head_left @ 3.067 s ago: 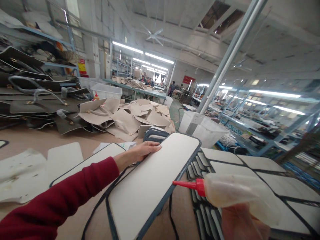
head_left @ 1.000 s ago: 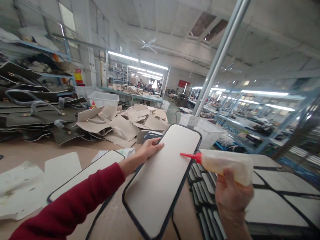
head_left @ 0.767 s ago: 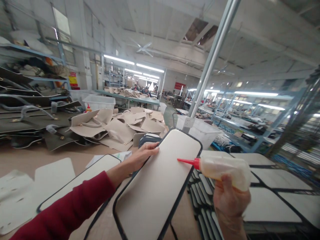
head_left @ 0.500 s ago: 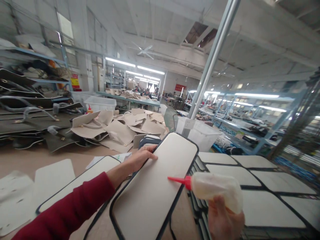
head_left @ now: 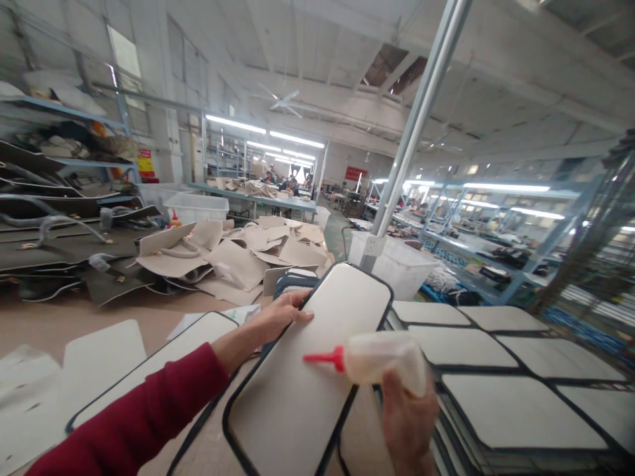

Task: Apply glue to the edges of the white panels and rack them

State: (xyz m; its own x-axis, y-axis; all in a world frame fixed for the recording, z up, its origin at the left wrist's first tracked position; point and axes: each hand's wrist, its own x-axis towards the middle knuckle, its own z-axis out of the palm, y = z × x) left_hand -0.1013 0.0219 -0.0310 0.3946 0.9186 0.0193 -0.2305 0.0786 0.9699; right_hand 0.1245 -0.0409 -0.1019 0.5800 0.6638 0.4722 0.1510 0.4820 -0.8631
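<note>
My left hand (head_left: pixel 285 317) grips the upper left edge of a long cream panel (head_left: pixel 307 396) with rounded corners and a dark edging, its thumb on the face. The panel is tilted up toward me. In my right hand (head_left: pixel 409 420) is a translucent squeeze bottle (head_left: pixel 381 357) with a red nozzle, closed around its lower side. The bottle lies nearly level over the panel, nozzle pointing left; whether the tip touches the surface I cannot tell. Pale liquid shows inside it. A similar edged panel (head_left: pixel 169 360) rests on the table left of my forearm.
To the right stand stacks of dark-edged cream panels (head_left: pixel 536 410). Beige bag pieces (head_left: pixel 238 264) are heaped behind my left hand, with dark bag parts (head_left: pixel 64 244) at far left. A metal post (head_left: pixel 417 125) and a white bin (head_left: pixel 397 264) stand beyond the panel.
My right hand has carried the squeeze bottle left and slightly down, so its red nozzle is now over the panel's middle. My left hand keeps its hold in nearly the same place.
</note>
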